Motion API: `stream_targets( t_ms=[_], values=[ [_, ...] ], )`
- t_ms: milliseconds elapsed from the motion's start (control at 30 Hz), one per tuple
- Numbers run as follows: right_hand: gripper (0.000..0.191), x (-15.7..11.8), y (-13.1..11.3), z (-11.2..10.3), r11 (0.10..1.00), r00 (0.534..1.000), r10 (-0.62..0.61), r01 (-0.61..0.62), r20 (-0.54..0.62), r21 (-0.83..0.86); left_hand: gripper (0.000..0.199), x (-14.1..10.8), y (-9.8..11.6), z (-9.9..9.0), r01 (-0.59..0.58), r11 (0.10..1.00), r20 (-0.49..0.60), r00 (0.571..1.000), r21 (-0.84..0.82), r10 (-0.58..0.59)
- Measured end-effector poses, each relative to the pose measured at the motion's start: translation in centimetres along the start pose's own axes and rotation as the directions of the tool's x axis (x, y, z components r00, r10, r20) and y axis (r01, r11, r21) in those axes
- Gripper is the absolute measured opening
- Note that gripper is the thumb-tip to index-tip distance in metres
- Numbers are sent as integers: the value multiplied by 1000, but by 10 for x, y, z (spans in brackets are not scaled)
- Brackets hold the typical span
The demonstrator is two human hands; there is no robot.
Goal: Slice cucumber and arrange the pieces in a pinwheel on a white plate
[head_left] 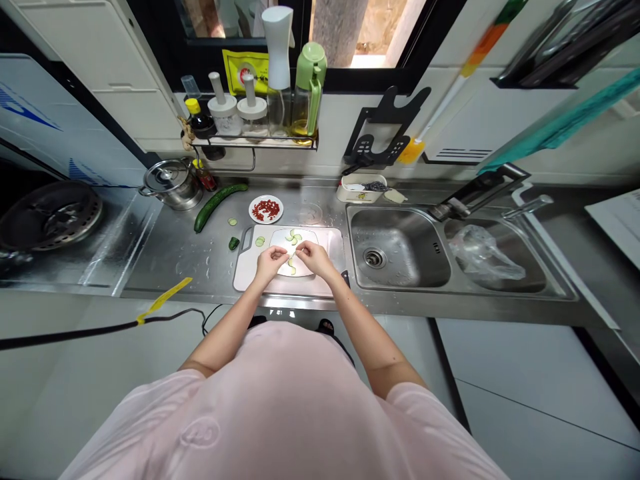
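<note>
My left hand (271, 263) and my right hand (315, 259) are close together over a white plate (303, 268), each with thumb and fingers pinched. A small pale green piece, apparently a cucumber slice (291, 261), shows between the fingertips and is partly hidden by them. Beyond my fingers, more thin cucumber slices (294, 237) lie in a curved pattern on the plate, with another near its front edge. Under the plate is a pale cutting board (327, 288), where a few round cucumber slices (260, 241) lie to the left.
Behind the board stands a small dish of chopped red pieces (266, 210). A whole cucumber (215, 203), a cucumber end (233, 243) and a steel pot (171, 183) are to the left. The double sink (400, 288) lies right; a knife handle (345, 277) protrudes beside the board.
</note>
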State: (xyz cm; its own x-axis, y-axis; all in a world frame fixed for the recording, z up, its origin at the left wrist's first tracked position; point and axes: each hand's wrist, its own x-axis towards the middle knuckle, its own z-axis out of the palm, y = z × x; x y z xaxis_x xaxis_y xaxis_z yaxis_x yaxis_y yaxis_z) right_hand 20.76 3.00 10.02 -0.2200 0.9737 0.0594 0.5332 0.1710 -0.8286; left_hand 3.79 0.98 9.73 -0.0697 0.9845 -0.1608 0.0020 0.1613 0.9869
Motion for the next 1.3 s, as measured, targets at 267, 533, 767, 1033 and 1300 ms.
stream_targets(
  t_ms=[267,533,767,1033,1300],
  values=[
    [10,-5,20,20,983,992,90,-75,84,-165,10,0,-24,-1,4,923,28,1000,385,-15],
    [17,-7,22,31,916,966,190,-110,174,-386,14,-2,-28,4,48,611,22,994,790,-107],
    [18,-8,22,34,873,957,223,-111,187,-474,14,0,-34,6,17,537,36,995,843,-88],
    [21,-8,24,39,843,950,235,-94,206,-529,15,1,-39,4,-59,510,85,996,858,-29],
    [20,-10,25,42,810,966,191,-54,176,-583,16,1,-43,5,-75,464,86,996,883,-4]
  ],
)
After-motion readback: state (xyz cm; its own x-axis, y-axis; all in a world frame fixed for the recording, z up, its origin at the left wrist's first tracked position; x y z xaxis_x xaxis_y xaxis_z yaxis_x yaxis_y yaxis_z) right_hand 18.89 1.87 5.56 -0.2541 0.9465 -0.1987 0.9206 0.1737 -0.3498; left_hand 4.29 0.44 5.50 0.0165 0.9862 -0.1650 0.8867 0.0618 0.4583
